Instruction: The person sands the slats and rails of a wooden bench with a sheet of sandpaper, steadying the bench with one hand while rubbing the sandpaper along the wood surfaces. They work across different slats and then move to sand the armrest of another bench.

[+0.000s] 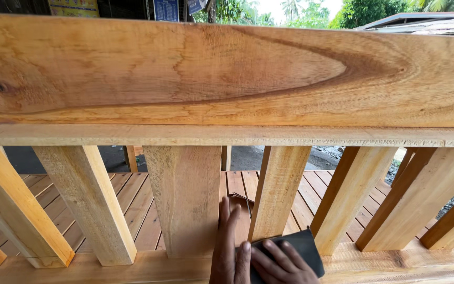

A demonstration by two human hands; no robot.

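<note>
Both hands [258,263] cut off at bottom edge; dark sheet [306,247], perhaps sandpaper, partly hidden beneath fingers.
</note>
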